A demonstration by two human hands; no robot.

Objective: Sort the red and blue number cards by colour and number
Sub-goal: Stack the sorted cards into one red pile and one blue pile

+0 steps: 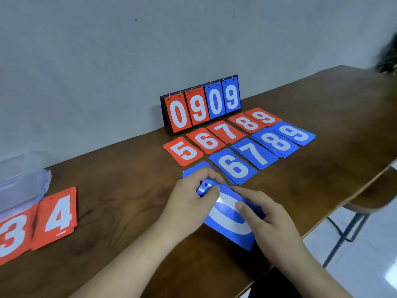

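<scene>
Hands: left hand (193,196) and right hand (266,222) close together above the table's near edge, both clamped on one blue card (227,216). Left fingers curl round its far end; right thumb lies on its face. Its white numeral is partly covered and unreadable; whether more cards lie beneath it cannot be told.
Table (322,125): brown wood.
Scoreboard (202,104): upright by the wall, showing red 0, 9 and blue 0, 9.
Red row (206,140): 5, 6, 7, 8, 9, flat, just before the scoreboard.
Blue row (255,153): 6, 7, 8, 9, flat, beside the red row on the near side.
Blue pile (191,172): at the blue row's left end, mostly hidden by the left hand.
Red 3 (10,237), red 4 (57,216): side by side at far left, well apart from the rows.
Clear box (23,179): behind them, overlapping the 3.
</scene>
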